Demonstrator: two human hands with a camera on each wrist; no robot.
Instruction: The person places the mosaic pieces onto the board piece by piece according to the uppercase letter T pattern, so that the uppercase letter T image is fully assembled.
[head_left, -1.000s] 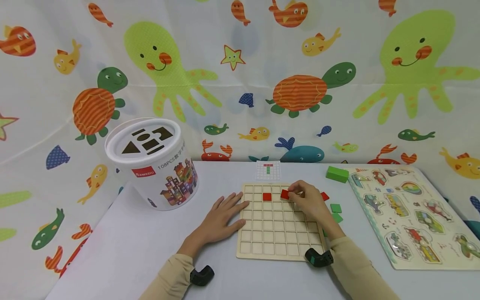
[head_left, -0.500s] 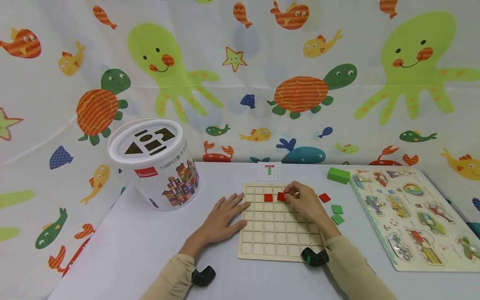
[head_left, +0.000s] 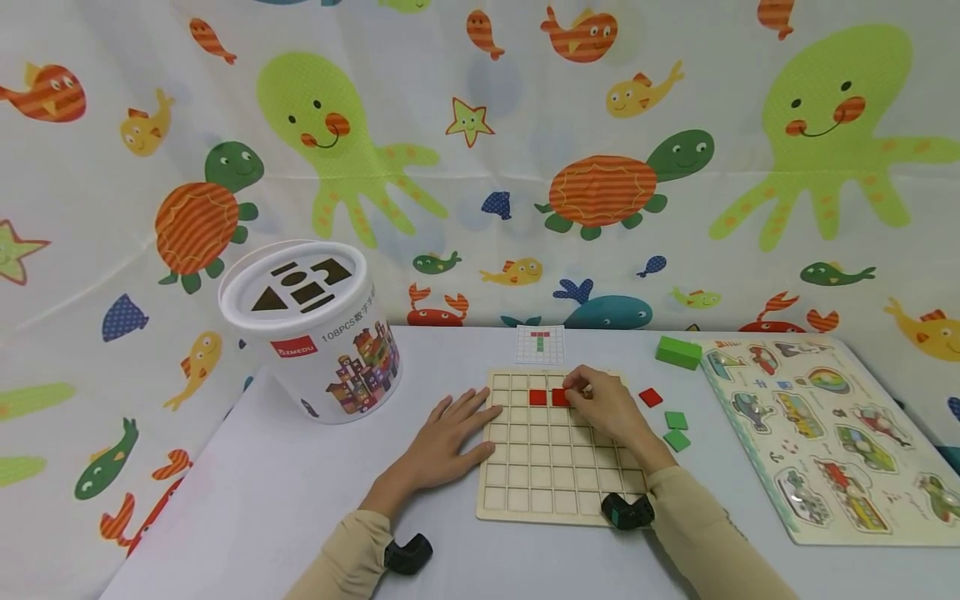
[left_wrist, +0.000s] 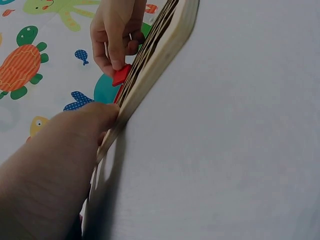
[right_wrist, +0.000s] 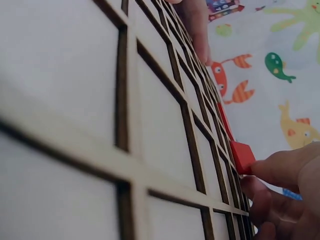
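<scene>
Leftward along the grid board (head_left: 540, 479), the right hand (head_left: 606, 406) has slid its red tile (head_left: 558, 397) since a second ago, closing on the placed red tile (head_left: 537, 397). From the left: a white bucket (head_left: 322, 367) carries a red label (head_left: 294, 347) with white lettering that ends "ZMEDU", the first letter unclear. Beside it runs "108PCS" and Chinese characters, beginning 数字, cut off by the curve. Next, the left hand (head_left: 442, 442) lies with fingers spread wide, touching the board's left edge. Beyond the board's far edge is a small card (head_left: 540, 354) printed with a red and green T. Thumb and fingers of the right hand pinch the red tile, tilted, over the cell just right of the placed one. That hand covers the board's upper right cells; a black wrist camera (head_left: 627, 511) blocks its near right corner. Farther right are a loose red tile (head_left: 650, 397), two green tiles (head_left: 676, 420), a green block (head_left: 678, 352) and a vehicle puzzle (head_left: 915, 525), its print too small to read.
</scene>
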